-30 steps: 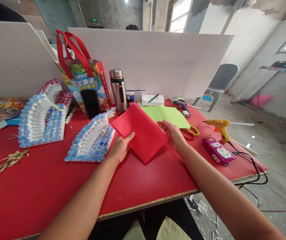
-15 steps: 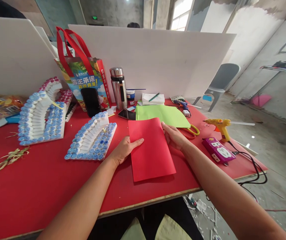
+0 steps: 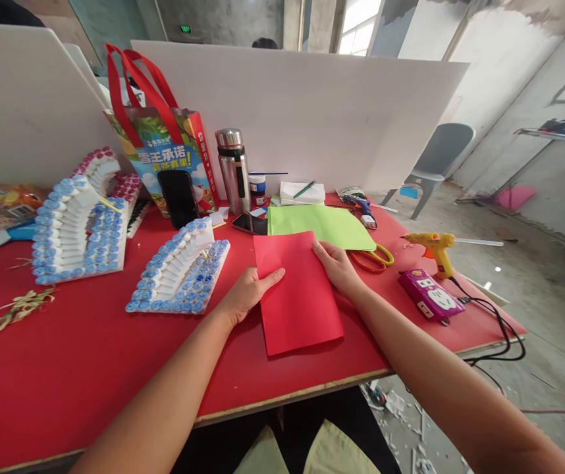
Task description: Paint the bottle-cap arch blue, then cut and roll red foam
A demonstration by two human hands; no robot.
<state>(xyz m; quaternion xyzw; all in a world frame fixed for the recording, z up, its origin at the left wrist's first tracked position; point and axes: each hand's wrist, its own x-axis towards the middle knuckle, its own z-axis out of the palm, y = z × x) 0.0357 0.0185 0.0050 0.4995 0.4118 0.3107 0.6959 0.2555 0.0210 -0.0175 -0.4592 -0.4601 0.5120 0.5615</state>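
A sheet of red paper (image 3: 299, 296) is held up over the red tabletop, tilted toward me. My left hand (image 3: 249, 293) grips its left edge, thumb lying on the front and fingers behind. At the upper right edge my right hand (image 3: 336, 266) pinches the sheet, its other fingers partly hidden behind it. Just beyond lies green paper (image 3: 319, 224), with scissors (image 3: 374, 259) with red and yellow handles poking out from under it. To the left stands a fan-shaped piece (image 3: 178, 270) covered in blue and white rolled bits.
Left are a larger blue-and-white fan piece (image 3: 80, 230) and dried strips (image 3: 18, 309). A shopping bag (image 3: 164, 141), a steel flask (image 3: 234, 171) and phones stand or lie behind. At right are a yellow glue gun (image 3: 433, 247), a purple power strip (image 3: 430, 294) and trailing cables.
My right hand has slid slightly left along the top of the red paper, and the sheet's lower right corner has shifted a little left and up. The left hand keeps its grip.
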